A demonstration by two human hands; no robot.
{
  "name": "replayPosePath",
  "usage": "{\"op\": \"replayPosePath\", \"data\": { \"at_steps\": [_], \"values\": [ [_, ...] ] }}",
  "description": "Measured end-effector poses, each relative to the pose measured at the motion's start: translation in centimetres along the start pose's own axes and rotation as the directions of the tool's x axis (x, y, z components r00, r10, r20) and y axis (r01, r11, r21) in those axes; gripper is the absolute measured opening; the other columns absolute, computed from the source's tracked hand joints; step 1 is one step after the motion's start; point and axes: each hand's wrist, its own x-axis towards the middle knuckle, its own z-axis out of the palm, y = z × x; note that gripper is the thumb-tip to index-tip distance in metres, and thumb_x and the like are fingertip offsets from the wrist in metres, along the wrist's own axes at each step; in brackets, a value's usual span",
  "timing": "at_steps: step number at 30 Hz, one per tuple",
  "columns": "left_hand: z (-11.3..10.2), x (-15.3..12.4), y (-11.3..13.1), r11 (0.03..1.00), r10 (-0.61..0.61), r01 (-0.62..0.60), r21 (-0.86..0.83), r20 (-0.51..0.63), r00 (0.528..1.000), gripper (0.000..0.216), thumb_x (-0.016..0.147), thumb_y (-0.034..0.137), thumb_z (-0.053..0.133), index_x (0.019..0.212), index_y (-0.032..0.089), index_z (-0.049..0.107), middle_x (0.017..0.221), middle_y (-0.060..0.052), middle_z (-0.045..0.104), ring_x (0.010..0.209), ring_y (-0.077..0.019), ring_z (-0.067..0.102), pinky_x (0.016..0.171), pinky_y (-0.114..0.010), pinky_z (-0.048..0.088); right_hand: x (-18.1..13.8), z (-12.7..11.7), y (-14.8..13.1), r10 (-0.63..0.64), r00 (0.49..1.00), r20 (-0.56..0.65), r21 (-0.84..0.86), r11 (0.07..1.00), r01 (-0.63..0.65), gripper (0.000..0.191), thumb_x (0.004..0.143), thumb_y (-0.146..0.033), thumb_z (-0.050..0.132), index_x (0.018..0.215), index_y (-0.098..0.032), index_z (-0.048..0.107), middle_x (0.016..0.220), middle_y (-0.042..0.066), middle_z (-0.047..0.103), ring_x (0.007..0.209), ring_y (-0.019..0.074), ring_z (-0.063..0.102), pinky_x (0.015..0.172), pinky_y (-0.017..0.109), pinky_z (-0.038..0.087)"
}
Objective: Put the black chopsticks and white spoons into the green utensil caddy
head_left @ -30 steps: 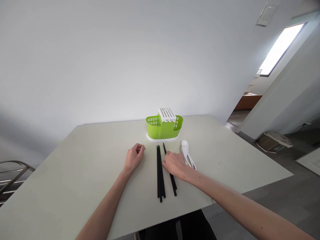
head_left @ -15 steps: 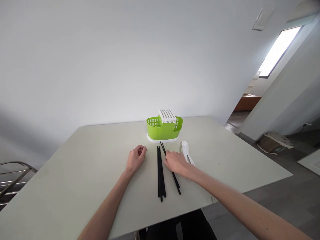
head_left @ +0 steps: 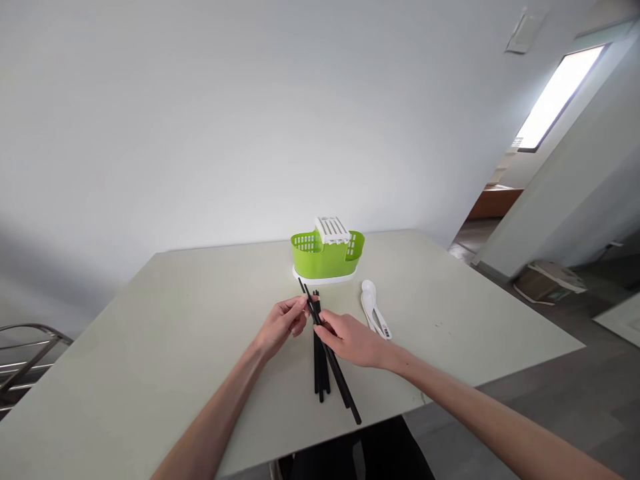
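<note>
A pair of black chopsticks [head_left: 343, 385] is lifted at a slant, tips toward the basket. My right hand [head_left: 347, 339] grips the pair near its middle. Around the same pair, closer to the thin tips, my left hand [head_left: 285, 323] has its thumb and fingers closed. Beneath them lies a bundle of several black chopsticks [head_left: 320, 373] on the table, partly covered by the held pair and my hands. White spoons [head_left: 370, 305] rest together to the right of my right hand. Beyond my hands stands a green cutlery basket [head_left: 323, 263] with a white slotted top and white base.
The pale table [head_left: 200, 293] backs onto a white wall [head_left: 225, 133]. Its near edge is in front of my lap. At the far left is a metal rack [head_left: 30, 360]; on the floor to the right sits a box [head_left: 547, 281].
My right hand has raised the chopstick pair from the table and moved it left over the bundle. My left hand has come right and taken hold near the tips.
</note>
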Motion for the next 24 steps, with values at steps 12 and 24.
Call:
{"op": "replayPosePath", "data": {
  "at_steps": [12, 24],
  "values": [
    [-0.1, 0.04, -0.06, 0.994, -0.084, 0.081, -0.078, -0.032, 0.996, 0.052, 0.08, 0.064, 0.08, 0.089, 0.013, 0.077, 0.056, 0.006, 0.05, 0.041, -0.0031, 0.034, 0.042, -0.023, 0.026, 0.33, 0.78, 0.11, 0.006, 1.0, 0.023, 0.026, 1.0, -0.007, 0.026, 0.107, -0.039, 0.037, 0.084, -0.027, 0.034, 0.062, -0.008, 0.038, 0.056, 0.0155, 0.038, 0.057, 0.03, 0.024],
    [-0.11, 0.16, -0.73, 0.988, -0.071, 0.069, -0.137, -0.011, 0.997, 0.051, 0.075, 0.063, 0.084, 0.07, 0.014, 0.07, 0.053, 0.006, 0.052, 0.039, -0.003, 0.038, 0.041, -0.02, 0.031, 1.01, -0.07, -0.12, -0.002, 0.996, 0.092, 0.138, 0.99, -0.011, 0.031, 0.109, -0.045, 0.036, 0.084, -0.026, 0.039, 0.067, -0.006, 0.045, 0.06, 0.0144, 0.043, 0.059, 0.029, 0.031]
  ]
}}
